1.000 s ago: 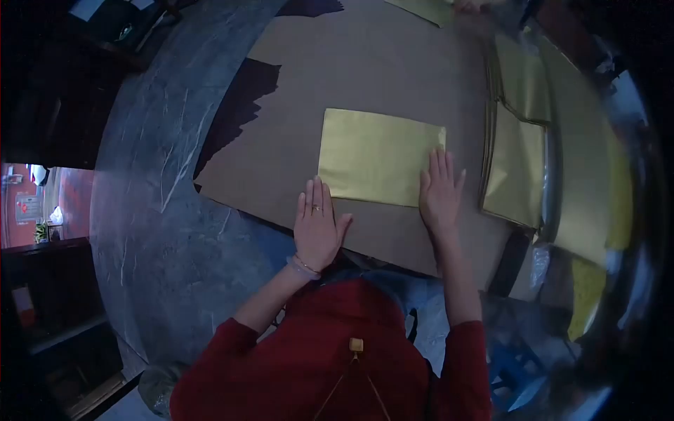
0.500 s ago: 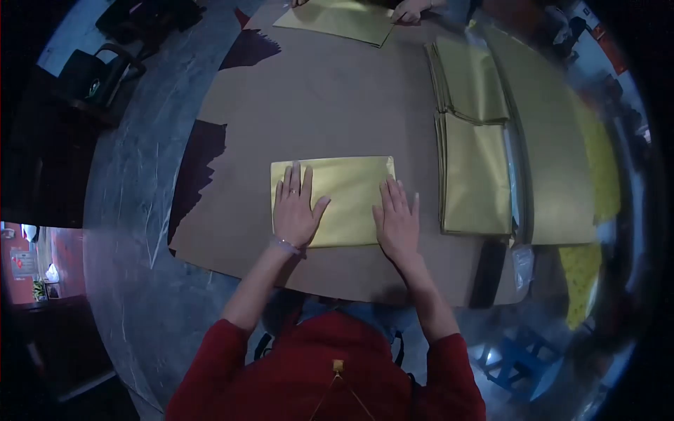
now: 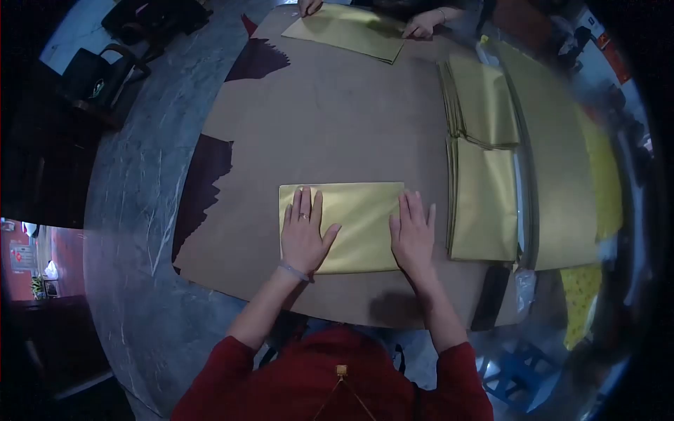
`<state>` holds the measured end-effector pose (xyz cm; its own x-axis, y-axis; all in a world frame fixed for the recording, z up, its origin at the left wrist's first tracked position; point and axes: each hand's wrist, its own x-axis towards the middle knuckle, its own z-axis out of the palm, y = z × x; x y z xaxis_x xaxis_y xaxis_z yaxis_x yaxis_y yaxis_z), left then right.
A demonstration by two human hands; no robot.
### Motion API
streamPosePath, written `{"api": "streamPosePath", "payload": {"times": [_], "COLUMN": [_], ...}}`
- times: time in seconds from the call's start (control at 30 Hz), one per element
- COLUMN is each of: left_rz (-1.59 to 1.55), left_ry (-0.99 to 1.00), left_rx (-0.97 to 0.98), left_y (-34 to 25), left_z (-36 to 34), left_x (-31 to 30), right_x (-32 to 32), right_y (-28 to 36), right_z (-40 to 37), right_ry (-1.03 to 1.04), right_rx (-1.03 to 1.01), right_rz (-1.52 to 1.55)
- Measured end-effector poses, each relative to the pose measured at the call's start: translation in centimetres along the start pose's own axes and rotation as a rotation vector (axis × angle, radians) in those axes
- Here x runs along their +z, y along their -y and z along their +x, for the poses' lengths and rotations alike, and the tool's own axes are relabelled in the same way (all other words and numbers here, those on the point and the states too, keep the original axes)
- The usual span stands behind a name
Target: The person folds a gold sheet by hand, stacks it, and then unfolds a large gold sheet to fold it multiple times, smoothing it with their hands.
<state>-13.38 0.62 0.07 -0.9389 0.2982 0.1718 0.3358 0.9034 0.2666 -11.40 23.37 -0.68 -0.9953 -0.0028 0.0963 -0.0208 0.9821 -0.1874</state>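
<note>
A folded gold sheet (image 3: 361,228) lies flat on the brown table covering, close to my body. My left hand (image 3: 307,237) rests palm down on its left part, fingers stretched toward the far edge. At the sheet's right edge is my right hand (image 3: 413,235), also laid flat, its fingertips close to the far right corner. Both hands have their fingers extended and grasp nothing.
Two stacks of folded gold pieces, a far one (image 3: 484,98) and a near one (image 3: 484,200), lie to the right, beside a long gold sheet (image 3: 565,168). Across the table, another person's hands (image 3: 420,25) touch a gold piece (image 3: 344,31). A dark strip (image 3: 491,298) lies near the front edge.
The view has shifted, so the table sits lower in the frame. My right hand has slid along the sheet's right edge toward its far corner. My left hand keeps its place on the sheet.
</note>
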Motion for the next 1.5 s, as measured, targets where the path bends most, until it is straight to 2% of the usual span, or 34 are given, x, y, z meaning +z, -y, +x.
{"api": "streamPosePath", "payload": {"times": [0.07,0.1,0.2,0.27,0.3,0.4,0.5,0.67,0.8,1.03,1.23,1.27,1.3,1.37,1.4,1.43,1.5], "left_rz": [-0.036,-0.03,-0.041,-0.068,-0.058,-0.054,-0.053,0.003,0.042,0.07,0.086,-0.124,-0.334,-0.391,-0.446,-0.505,-0.668], "left_ry": [0.013,-0.004,0.054,0.088,0.11,0.106,0.136,0.168,0.067,0.012,0.035,-0.02,-0.078,-0.123,-0.125,-0.211,-0.214], "left_rx": [0.004,0.014,0.007,0.015,0.007,-0.007,-0.108,-0.156,-0.208,-0.213,-0.205,-0.201,-0.194,-0.239,-0.28,-0.367,-0.485], "left_y": [-0.2,-0.1,0.2,0.3,0.3,0.2,0.4,0.9,1.4,1.6,2.0,2.6,3.1,3.6,3.7,3.2,5.6], "left_z": [0.4,0.5,0.4,0.6,0.7,0.7,0.9,1.0,0.5,0.2,0.1,-0.1,-0.1,-1.7,-2.6,-3.6,-4.6], "left_x": [-0.6,-0.2,0.2,-0.1,-0.1,-0.2,-0.5,-0.7,0.2,0.6,0.7,0.7,0.4,-1.1,-1.7,-2.2,-0.9], "right_x": [-1.1,-1.1,-0.1,2.0,1.5,0.9,0.5,0.5,1.0,1.6,2.5,2.1,0.1,-4.6,-2.3,-3.0,-4.3], "right_y": [2.0,3.2,6.8,7.4,7.0,4.7,2.3,1.9,1.5,1.1,-0.2,-0.7,-0.5,0.2,-1.0,-1.3,-1.9], "right_z": [0.8,1.4,2.7,3.5,3.7,3.6,3.2,3.0,2.9,2.4,2.5,2.8,3.3,4.3,5.0,5.9,7.3], "right_ry": [-0.094,-0.13,-0.004,0.065,0.06,0.025,-0.027,-0.039,-0.089,-0.137,-0.158,-0.248,-0.253,0.098,-0.17,-0.171,0.281], "right_rx": [-0.014,-0.084,-0.343,-0.407,-0.407,-0.22,-0.125,-0.102,-0.026,0.058,0.031,-0.008,-0.006,0.209,0.168,0.176,0.29], "right_rz": [0.041,0.021,0.175,0.22,0.208,0.16,0.136,0.065,0.051,-0.019,0.008,0.067,0.065,0.367,0.479,0.482,0.346]}}
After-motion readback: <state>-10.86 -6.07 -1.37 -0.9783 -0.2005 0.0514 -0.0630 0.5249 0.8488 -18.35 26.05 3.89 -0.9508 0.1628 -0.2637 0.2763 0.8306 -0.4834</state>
